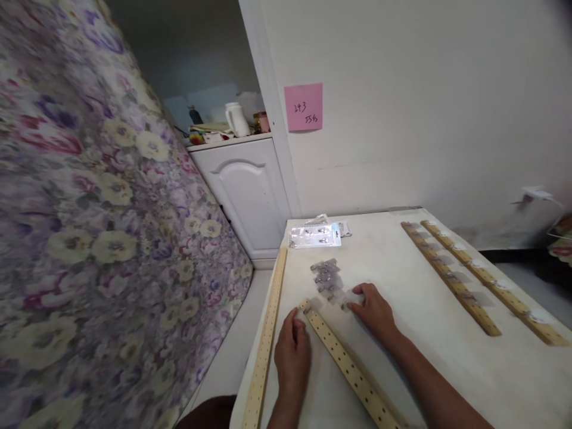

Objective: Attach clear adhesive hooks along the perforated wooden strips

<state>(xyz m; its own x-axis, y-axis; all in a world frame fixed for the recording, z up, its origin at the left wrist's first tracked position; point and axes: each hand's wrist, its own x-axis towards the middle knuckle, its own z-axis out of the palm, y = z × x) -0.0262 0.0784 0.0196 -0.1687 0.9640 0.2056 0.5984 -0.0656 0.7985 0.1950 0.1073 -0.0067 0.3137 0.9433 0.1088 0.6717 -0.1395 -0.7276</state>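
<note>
The strip (343, 356) lies flat on the table (379, 247), its far end between the two hands and its near end running out of view. The left hand (292, 351) is at the left of the strip's far end, fingers curled, thumb and forefinger close to its corner; whether they pinch the wood, or something small and pale there, I cannot tell. The right hand (373, 310), just right of the strip's far end, seems to pinch a clear clip (352, 297) between thumb and fingertips, though blur hides exactly where they grip it. The pile (325, 277) of clips sits just beyond that end, the packs (315, 234) farther off past it. To work well here, the left hand should act as an anchor, keeping the strip flat and square without covering its holes. The right is best with a light pinch on the clear part, leaving the metal part free and in sight, and turning the clip before it comes close rather than against the wood. Since the pile's clips overlap, each should be drawn away singly, lest its neighbours catch. The right strips (480, 317), well to the right of the strip, carry clear clips in rows and make a handy guide to direction and spacing. The side strip (268, 333), left of the strip, is best not nudged by the left forearm, as it lies along the table's edge.
</note>
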